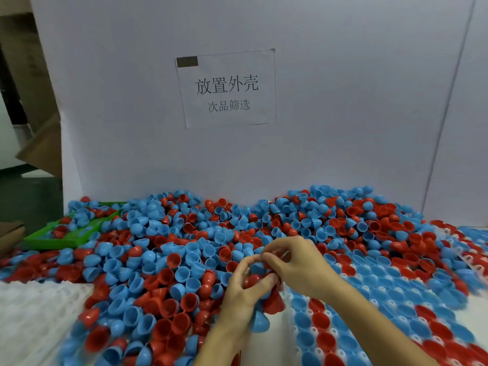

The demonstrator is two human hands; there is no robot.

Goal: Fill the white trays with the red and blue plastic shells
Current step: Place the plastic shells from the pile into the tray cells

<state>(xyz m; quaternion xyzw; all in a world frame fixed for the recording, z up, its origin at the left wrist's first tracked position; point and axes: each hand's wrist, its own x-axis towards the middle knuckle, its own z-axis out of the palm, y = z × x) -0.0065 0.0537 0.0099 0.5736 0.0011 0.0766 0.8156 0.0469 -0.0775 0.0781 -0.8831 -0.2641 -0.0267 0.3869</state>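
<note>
A big loose heap of red and blue plastic shells (184,249) covers the table from left to right. At the right lies a white tray (314,331) with blue and red shells seated in its rows. My left hand (244,289) is cupped around several shells, red and blue, with more hanging below the palm. My right hand (293,262) meets it from the right, fingertips pinching at a shell by the left fingers; which shell it grips is hidden.
An empty white tray (34,313) lies at the lower left. A green tray (47,240) with some shells sits at the far left. A white board (343,128) with a paper label (227,88) stands behind the heap.
</note>
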